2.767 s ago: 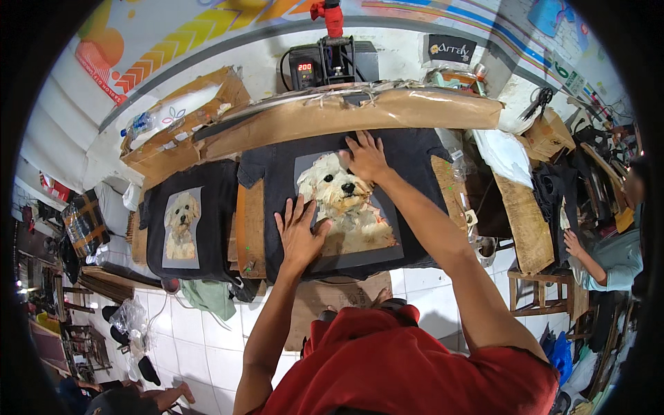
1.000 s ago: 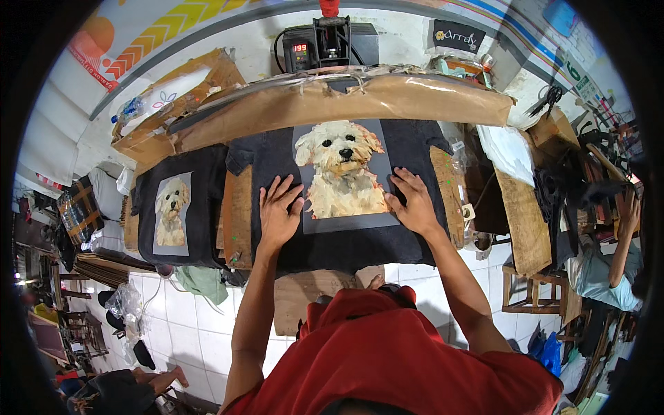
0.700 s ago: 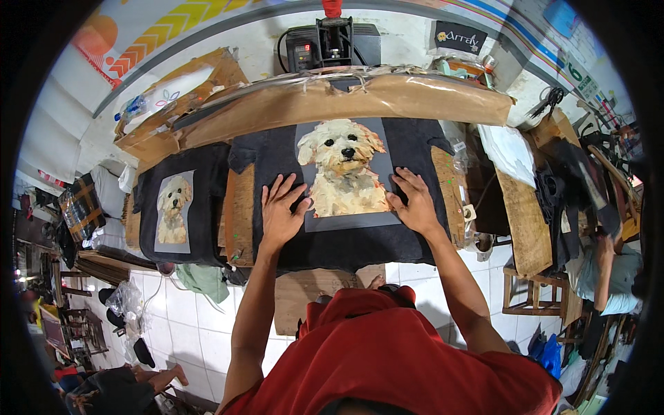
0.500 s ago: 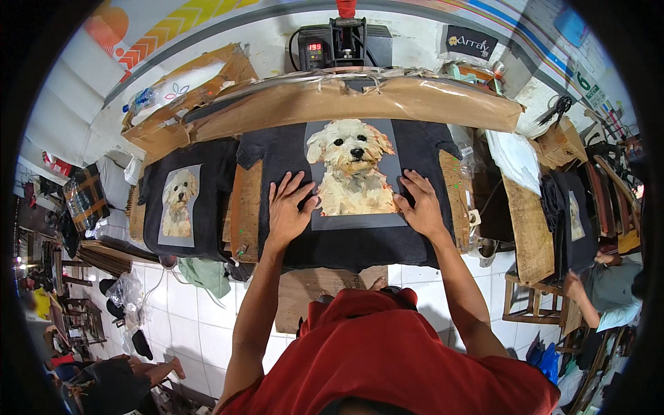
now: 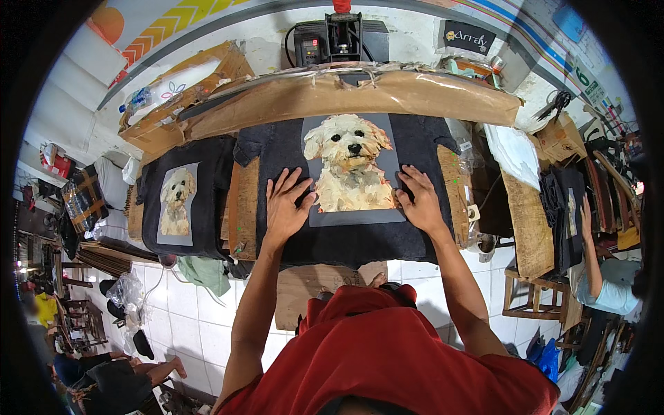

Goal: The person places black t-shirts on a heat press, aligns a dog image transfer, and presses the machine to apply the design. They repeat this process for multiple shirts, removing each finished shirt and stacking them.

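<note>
A dark T-shirt lies spread in front of me, bearing a transfer sheet printed with a shaggy cream dog. My left hand rests palm down at the sheet's left side, fingers spread on the shirt and thumb at the sheet's edge. My right hand rests likewise at the right side, fingers apart. Neither hand grips anything. A second dark shirt with a smaller dog sheet lies to the left.
A brown-paper-covered bar crosses behind the shirt, below a black machine with a display. Wooden boards flank the shirts. A co-worker's hand is at a dark shirt at far right; another person sits lower left.
Compared with the oldest frame, my right hand has moved from the print's top down to its right side, and the print sits higher. Lately both hands barely move; the co-worker's arm has shifted.
</note>
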### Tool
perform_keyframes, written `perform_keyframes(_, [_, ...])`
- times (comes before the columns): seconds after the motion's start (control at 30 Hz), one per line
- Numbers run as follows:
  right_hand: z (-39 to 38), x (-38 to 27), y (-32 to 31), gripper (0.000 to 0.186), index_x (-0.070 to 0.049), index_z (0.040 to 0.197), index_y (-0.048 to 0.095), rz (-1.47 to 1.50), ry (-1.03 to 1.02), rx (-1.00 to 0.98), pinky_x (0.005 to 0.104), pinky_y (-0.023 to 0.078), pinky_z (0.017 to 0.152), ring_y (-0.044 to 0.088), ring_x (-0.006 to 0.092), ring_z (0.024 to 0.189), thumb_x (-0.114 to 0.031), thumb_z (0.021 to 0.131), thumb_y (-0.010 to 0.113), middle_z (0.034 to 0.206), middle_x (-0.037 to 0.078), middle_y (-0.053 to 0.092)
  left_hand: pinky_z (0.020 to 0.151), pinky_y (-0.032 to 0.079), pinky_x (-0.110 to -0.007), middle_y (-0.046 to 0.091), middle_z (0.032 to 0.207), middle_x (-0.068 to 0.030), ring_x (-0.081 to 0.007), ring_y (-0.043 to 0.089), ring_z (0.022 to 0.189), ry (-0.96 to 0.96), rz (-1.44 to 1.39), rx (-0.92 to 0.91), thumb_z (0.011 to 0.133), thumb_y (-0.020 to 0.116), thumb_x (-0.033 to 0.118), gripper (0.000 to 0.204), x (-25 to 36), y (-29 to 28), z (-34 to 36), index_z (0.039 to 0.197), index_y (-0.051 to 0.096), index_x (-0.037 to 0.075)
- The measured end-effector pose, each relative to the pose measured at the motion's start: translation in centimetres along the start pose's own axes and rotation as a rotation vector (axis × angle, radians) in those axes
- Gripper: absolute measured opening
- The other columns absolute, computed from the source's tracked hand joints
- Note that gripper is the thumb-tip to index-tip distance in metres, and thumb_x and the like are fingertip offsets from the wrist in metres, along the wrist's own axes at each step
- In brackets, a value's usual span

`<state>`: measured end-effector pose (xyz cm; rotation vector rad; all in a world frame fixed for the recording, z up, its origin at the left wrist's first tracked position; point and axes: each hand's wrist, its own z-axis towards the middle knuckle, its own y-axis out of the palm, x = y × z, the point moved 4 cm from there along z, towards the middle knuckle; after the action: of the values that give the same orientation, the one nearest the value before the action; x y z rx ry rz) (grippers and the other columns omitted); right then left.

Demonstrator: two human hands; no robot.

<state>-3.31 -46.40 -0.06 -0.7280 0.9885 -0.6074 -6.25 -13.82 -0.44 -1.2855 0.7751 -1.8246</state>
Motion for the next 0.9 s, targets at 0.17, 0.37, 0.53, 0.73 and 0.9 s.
perform_keyframes(0.17, [0.03,0.00,0.04,0.040,0.000,0.126,0.065,-0.007,0.003,-0.007,0.0480,0.031,0.119,0.047,0.0320,0.139,-0.015,0.089,0.064,0.143,0.016,0.056,0.122,0.017,-0.053,0.054,0.148,-0.0058,-0.0282,0.039,0.144,0.005,0.003,0.001,0.091,0.069,0.033,0.036,0.03,0.02,-0.01,0.123,0.073,0.018])
perform_keyframes(0.37, [-0.02,0.10,0.08,0.039,0.000,0.127,0.065,0.011,-0.002,-0.001,0.0482,0.031,0.119,0.047,0.0329,0.139,-0.014,0.090,0.063,0.143,0.015,0.056,0.122,0.017,-0.053,0.053,0.149,-0.0052,-0.0276,0.039,0.144,0.002,0.017,0.003,0.091,0.069,0.033,0.035,0.06,0.04,-0.05,0.123,0.073,0.018])
perform_keyframes(0.53, [-0.06,0.22,0.06,0.039,-0.001,0.127,0.065,0.014,0.002,-0.005,0.0481,0.030,0.119,0.047,0.0326,0.139,-0.011,0.090,0.062,0.143,0.015,0.056,0.122,0.018,-0.052,0.052,0.149,-0.0039,-0.0271,0.039,0.144,0.009,0.036,-0.006,0.092,0.068,0.031,0.034,0.06,0.03,-0.03,0.124,0.072,0.019])
perform_keyframes(0.73, [-0.12,0.33,0.09,0.040,-0.001,0.127,0.064,0.017,0.004,0.002,0.0472,0.031,0.119,0.047,0.0324,0.139,-0.010,0.088,0.062,0.143,0.016,0.056,0.122,0.018,-0.053,0.053,0.149,-0.0037,-0.0281,0.040,0.144,0.014,0.042,-0.003,0.093,0.067,0.028,0.033,0.14,0.01,-0.03,0.124,0.072,0.018])
perform_keyframes(0.9, [-0.08,0.21,0.14,0.039,0.000,0.125,0.065,0.003,-0.015,0.018,0.0473,0.031,0.119,0.047,0.0327,0.138,-0.010,0.088,0.062,0.142,0.016,0.056,0.122,0.019,-0.053,0.054,0.148,-0.0040,-0.0284,0.041,0.143,0.018,0.042,-0.001,0.092,0.067,0.028,0.034,0.21,-0.02,0.03,0.125,0.072,0.018])
